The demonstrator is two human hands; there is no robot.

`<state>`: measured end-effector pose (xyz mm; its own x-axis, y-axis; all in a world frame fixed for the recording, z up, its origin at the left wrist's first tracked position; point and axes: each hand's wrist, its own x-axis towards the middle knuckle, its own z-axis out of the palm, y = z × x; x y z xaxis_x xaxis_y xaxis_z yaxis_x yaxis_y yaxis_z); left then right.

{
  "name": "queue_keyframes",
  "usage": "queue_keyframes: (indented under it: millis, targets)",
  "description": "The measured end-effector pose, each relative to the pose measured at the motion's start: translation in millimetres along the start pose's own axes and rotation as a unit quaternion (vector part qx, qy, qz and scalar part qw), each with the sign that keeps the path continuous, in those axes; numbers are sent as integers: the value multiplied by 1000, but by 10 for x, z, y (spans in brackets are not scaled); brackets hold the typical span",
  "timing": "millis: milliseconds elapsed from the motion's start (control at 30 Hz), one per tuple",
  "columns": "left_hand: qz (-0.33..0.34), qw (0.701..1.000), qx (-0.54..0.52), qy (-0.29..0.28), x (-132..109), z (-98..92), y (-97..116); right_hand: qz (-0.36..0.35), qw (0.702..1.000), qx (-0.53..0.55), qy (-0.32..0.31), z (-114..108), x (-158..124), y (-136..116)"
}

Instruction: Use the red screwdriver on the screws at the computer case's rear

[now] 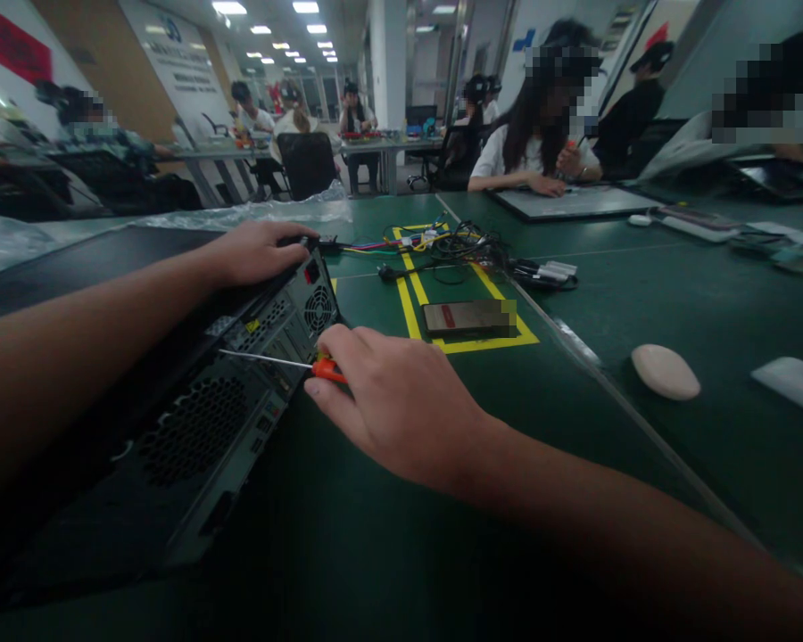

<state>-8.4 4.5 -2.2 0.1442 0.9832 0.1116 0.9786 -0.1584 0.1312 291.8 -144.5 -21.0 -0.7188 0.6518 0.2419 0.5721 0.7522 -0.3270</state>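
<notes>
Right hand (401, 401) is gripping a screwdriver (325, 368). Left hand (258, 254) is lying unclenched on the computer case (197, 428), whose yellow label (252, 326) is appearing unreadable

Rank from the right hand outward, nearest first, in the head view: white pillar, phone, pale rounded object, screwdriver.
1. Screwdriver: in the right hand.
2. Phone: ahead, on the table.
3. Pale rounded object: farther right.
4. White pillar: far background.

L hand (260, 253) palm-down, R hand (405, 406) curled
</notes>
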Motion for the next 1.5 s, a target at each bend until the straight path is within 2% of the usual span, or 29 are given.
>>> queue_keyframes:
  millis: [200,500,900,1333,1500]
  targets:
    - [1,1000,-1,5,12,12,-17,-7,1000,-17,-18,-19,-7,6]
    - [6,999,-34,30,62,53,-123,-25,1000,-18,0,-13,-12,27]
    - [-1,1000,-25,19,45,46,-80,-15,1000,-25,-10,-19,-12,30]
    - [-2,999,-30,23,68,57,-134,5,999,-27,-21,-44,-5,-4]
    - [2,999,-28,22,77,63,-140,-9,1000,-21,-13,-36,-5,9]
